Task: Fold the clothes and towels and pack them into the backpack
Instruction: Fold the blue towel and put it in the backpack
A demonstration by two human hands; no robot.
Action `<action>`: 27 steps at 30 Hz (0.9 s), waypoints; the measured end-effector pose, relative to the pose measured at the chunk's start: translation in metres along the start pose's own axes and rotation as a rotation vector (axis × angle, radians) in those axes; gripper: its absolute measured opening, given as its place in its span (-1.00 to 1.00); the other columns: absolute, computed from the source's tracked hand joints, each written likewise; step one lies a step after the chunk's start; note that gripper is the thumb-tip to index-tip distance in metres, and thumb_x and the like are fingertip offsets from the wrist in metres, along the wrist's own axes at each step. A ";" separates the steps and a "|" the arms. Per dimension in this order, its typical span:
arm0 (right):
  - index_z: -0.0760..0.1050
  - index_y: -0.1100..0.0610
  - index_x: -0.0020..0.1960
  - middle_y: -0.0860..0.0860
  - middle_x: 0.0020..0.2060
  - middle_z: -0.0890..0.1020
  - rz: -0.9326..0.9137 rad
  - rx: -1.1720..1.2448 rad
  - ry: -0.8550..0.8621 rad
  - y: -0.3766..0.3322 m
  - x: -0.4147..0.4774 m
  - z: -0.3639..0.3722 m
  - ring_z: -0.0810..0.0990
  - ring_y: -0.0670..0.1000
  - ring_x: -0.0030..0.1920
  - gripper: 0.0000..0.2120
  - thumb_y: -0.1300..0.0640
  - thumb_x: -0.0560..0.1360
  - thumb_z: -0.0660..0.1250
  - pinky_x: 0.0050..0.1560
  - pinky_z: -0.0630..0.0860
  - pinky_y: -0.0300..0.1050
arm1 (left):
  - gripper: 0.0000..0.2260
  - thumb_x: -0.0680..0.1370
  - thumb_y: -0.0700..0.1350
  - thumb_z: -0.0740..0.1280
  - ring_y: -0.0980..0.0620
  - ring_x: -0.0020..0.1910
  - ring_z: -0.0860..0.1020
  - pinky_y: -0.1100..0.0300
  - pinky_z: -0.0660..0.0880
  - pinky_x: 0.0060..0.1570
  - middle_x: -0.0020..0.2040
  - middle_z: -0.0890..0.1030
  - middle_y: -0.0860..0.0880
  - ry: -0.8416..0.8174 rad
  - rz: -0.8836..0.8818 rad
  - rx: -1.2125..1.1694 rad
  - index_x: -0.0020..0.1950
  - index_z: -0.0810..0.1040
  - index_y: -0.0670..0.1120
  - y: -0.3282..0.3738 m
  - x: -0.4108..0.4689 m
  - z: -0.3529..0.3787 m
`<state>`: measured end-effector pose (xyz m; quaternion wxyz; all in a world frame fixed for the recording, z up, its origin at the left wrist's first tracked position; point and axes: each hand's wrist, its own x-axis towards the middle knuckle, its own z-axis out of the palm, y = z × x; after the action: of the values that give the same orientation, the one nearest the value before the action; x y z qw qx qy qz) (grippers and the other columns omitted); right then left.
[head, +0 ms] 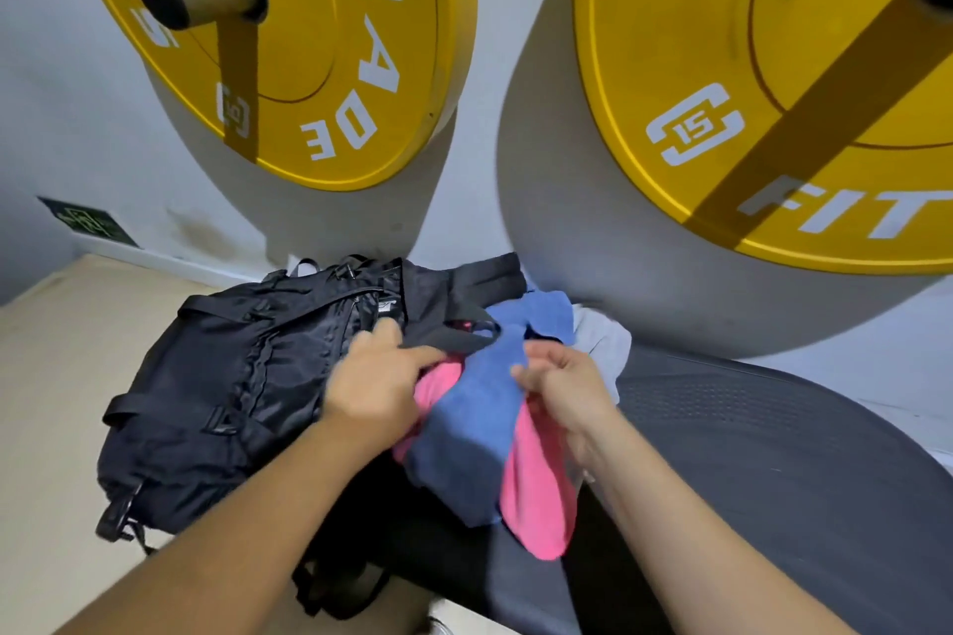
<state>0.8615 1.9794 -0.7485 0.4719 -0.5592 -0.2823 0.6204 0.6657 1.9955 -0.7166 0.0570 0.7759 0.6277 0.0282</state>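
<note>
Blue towel (469, 428) pinched at its edge by right hand (562, 387), draped over pink cloth (536, 495), right of backpack (216, 376). Left hand (376, 382) blurred; grip cannot be told. Risk: tangled pile dragged off near worktop (748, 454) edge.

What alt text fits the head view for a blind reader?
A right hand pinches a blue cloth lying over a pink cloth, the left hand beside them, next to a black backpack; yellow weight plates hang behind.

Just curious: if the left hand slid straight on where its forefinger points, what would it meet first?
Probably the blue cloth, lying just past the left hand; a black strap crosses there too, depth unclear.
</note>
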 end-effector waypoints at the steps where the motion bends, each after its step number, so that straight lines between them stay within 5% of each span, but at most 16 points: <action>1: 0.57 0.23 -0.02 0.13 -0.23 0.60 -0.025 0.101 0.003 -0.011 -0.001 -0.011 0.50 -0.02 -0.38 -0.78 0.45 0.46 0.24 -0.37 0.43 -0.22 | -0.47 0.45 -0.18 0.25 -0.13 0.16 0.35 0.01 0.43 0.14 0.07 0.29 -0.02 -0.009 -0.082 0.080 0.31 0.42 0.34 -0.011 0.000 -0.007; 3: 0.54 0.23 -0.12 0.15 -0.32 0.55 -0.060 0.141 0.077 -0.023 0.000 -0.036 0.45 -0.03 -0.47 -0.79 0.46 0.45 0.20 -0.45 0.38 -0.27 | -0.50 0.50 -0.12 0.25 -0.12 0.29 0.25 -0.02 0.34 0.22 0.24 0.28 -0.04 -0.075 -0.232 0.197 0.34 0.36 0.36 -0.030 -0.006 -0.012; 4: 0.52 0.20 -0.14 0.15 -0.33 0.53 -0.073 -0.021 0.158 -0.023 0.005 -0.048 0.43 -0.02 -0.47 -0.82 0.41 0.45 0.20 -0.43 0.36 -0.25 | -0.50 0.50 -0.10 0.26 -0.12 0.34 0.19 -0.04 0.28 0.26 0.32 0.25 -0.04 -0.086 -0.267 0.224 0.35 0.34 0.36 -0.033 -0.010 -0.014; 6: 0.52 0.14 -0.02 0.14 -0.17 0.56 -0.039 -0.429 0.271 -0.020 0.016 -0.063 0.47 0.04 -0.30 -0.81 0.16 0.41 0.21 -0.22 0.40 -0.14 | -0.47 0.42 -0.16 0.35 -0.13 0.39 0.11 -0.08 0.20 0.28 0.46 0.18 -0.07 0.011 -0.186 0.250 0.31 0.44 0.29 -0.029 -0.011 -0.014; 7: 0.49 0.11 0.15 0.11 -0.03 0.55 0.019 -0.550 0.269 -0.019 0.016 -0.064 0.51 0.06 -0.14 -0.62 0.02 0.37 0.21 -0.08 0.42 -0.10 | -0.47 0.32 -0.23 0.41 -0.14 0.36 0.15 -0.12 0.25 0.24 0.47 0.23 -0.10 0.126 -0.053 0.249 0.22 0.54 0.20 -0.024 -0.007 -0.012; 9: 0.21 0.05 0.48 0.12 0.28 0.42 0.100 -0.661 0.171 -0.014 0.014 -0.061 0.48 0.13 0.22 -0.25 -0.25 0.39 0.27 0.23 0.41 -0.02 | -0.62 0.20 -0.30 0.42 -0.16 0.18 0.34 -0.10 0.45 0.05 0.29 0.46 -0.15 0.288 0.236 0.135 -0.04 0.66 -0.01 -0.011 0.001 -0.005; 11: 0.00 0.02 0.55 0.13 0.43 0.29 0.088 -0.841 0.036 -0.002 0.006 -0.051 0.37 0.17 0.37 0.00 -0.36 0.31 0.37 0.35 0.36 0.05 | -0.87 0.31 -0.23 0.32 -0.15 -0.04 0.47 0.02 0.51 -0.14 0.02 0.58 -0.13 0.306 0.514 0.070 -0.21 0.64 -0.12 0.013 0.001 0.006; 14: 0.10 0.00 0.49 0.13 0.30 0.42 0.002 -1.089 0.051 0.015 0.001 -0.036 0.45 0.19 0.25 -0.24 -0.09 0.41 0.38 0.20 0.43 -0.03 | -0.87 0.38 -0.11 0.23 -0.10 -0.31 0.49 0.10 0.49 -0.32 -0.31 0.53 -0.06 0.120 0.660 0.146 -0.33 0.52 -0.08 0.041 -0.006 0.036; 17: 0.45 0.08 0.21 0.05 0.05 0.62 -0.027 -0.677 0.073 0.009 0.006 -0.033 0.58 0.12 0.03 -0.71 0.15 0.49 0.27 0.00 0.48 -0.08 | -0.50 0.35 0.24 0.16 -0.11 -0.27 0.57 0.17 0.55 -0.19 -0.25 0.61 -0.05 -0.041 0.468 0.087 0.00 0.60 -0.09 0.055 -0.011 0.046; 19: 0.52 0.19 0.09 0.09 -0.12 0.67 0.130 -0.119 0.065 0.016 0.004 -0.024 0.63 0.11 -0.13 -0.80 0.23 0.48 0.27 -0.05 0.55 -0.01 | -0.29 0.31 0.38 0.13 -0.13 0.02 0.55 0.09 0.48 0.04 0.01 0.59 -0.09 -0.201 0.277 0.080 0.26 0.41 -0.09 0.062 -0.009 0.042; 22: 0.51 0.26 0.04 0.14 -0.19 0.62 0.329 0.283 0.034 0.034 -0.003 0.004 0.60 0.12 -0.22 -0.81 0.20 0.46 0.33 -0.21 0.53 -0.05 | -0.28 0.38 0.36 0.27 -0.08 0.22 0.44 0.06 0.32 0.14 0.20 0.47 -0.07 -0.284 0.095 0.118 0.36 0.24 -0.06 0.061 -0.005 0.039; 24: 0.50 0.28 0.01 0.16 -0.24 0.61 0.384 0.297 -0.024 0.038 -0.003 0.023 0.55 0.10 -0.33 -0.76 0.16 0.41 0.36 -0.26 0.49 -0.09 | -0.36 0.44 0.24 0.30 -0.06 0.21 0.43 0.09 0.28 0.12 0.21 0.45 -0.05 -0.222 0.046 0.209 0.39 0.20 -0.05 0.049 -0.002 0.037; 27: 0.49 0.21 -0.07 0.19 -0.29 0.60 0.260 -0.065 -0.149 0.025 -0.002 0.022 0.50 0.05 -0.38 -0.81 0.10 0.40 0.32 -0.32 0.42 -0.12 | -0.53 0.46 0.11 0.31 -0.08 0.12 0.50 0.11 0.28 -0.06 0.12 0.50 -0.01 -0.150 0.096 0.167 0.29 0.30 -0.01 0.032 -0.001 0.031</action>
<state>0.8339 1.9716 -0.7648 0.3470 -0.5586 -0.2617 0.7064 0.7003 1.9861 -0.7433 0.0378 0.8069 0.5841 -0.0798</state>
